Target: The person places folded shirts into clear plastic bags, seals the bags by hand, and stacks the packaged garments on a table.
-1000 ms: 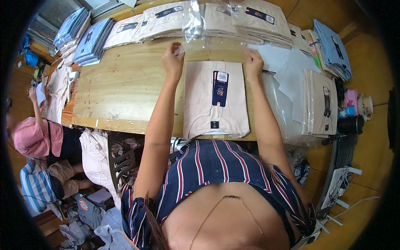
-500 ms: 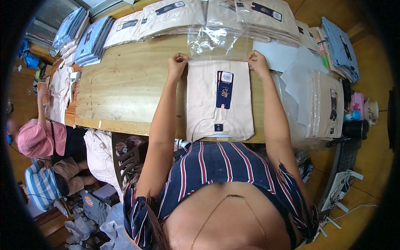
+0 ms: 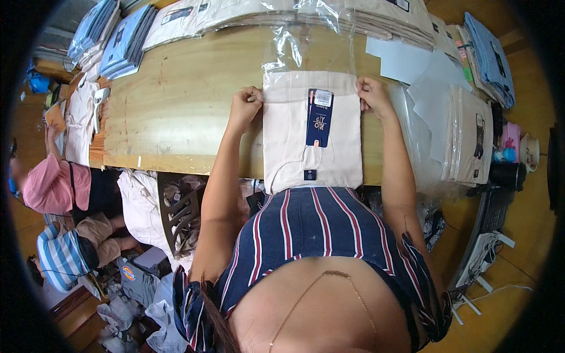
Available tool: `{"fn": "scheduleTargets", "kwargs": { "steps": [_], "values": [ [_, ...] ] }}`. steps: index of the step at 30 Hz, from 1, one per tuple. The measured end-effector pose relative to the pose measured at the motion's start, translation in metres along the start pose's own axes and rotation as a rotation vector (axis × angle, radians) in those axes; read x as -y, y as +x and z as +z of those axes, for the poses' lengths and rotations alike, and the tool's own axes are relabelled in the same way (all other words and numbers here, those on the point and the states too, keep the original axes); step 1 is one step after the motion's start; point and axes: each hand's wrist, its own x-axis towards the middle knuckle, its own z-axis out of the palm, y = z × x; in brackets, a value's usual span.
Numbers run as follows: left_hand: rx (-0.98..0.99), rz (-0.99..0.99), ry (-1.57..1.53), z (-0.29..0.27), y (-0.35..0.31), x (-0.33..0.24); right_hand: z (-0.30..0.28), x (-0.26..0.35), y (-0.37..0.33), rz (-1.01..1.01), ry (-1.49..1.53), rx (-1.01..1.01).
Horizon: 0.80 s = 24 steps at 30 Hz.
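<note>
A folded cream shirt (image 3: 285, 144) lies on the table in front of me, its neckline toward my body. On it rests a dark blue hang tag (image 3: 318, 120) with a white sticker, and a small dark label shows at the collar. A clear plastic bag (image 3: 309, 50) stretches away from the shirt and covers its far end. At the left edge of the bag's mouth, my left hand (image 3: 247, 106) is closed in a pinch on the plastic. My right hand (image 3: 373, 97) pinches the opposite edge, beside the shirt's right side.
Bagged cream shirts (image 3: 235, 13) line the table's far edge, with blue folded stacks (image 3: 125, 44) at far left and right. White sheets (image 3: 438, 82) and a bagged pile (image 3: 468, 138) lie on the right. Two people are at the left, one in a pink top (image 3: 56, 182).
The bag's mouth has come nearer over the shirt, now covering its far end. Both hands have moved slightly down along the shirt's sides, still holding the plastic.
</note>
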Motion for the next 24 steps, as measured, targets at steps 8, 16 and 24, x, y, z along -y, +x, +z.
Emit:
{"fn": "scheduleTargets", "kwargs": {
  "steps": [8,16,24],
  "values": [
    [0.161,-0.089,-0.048,-0.015,-0.088,0.003,0.022,0.004,-0.082,0.146,-0.126,0.143],
    [0.224,-0.358,0.004,-0.016,-0.216,-0.001,0.045,-0.018,-0.173,-0.003,-0.249,0.388],
    [0.156,-0.123,0.271,-0.019,-0.190,-0.049,0.067,0.025,-0.035,0.008,0.023,0.284]
  ]
}}
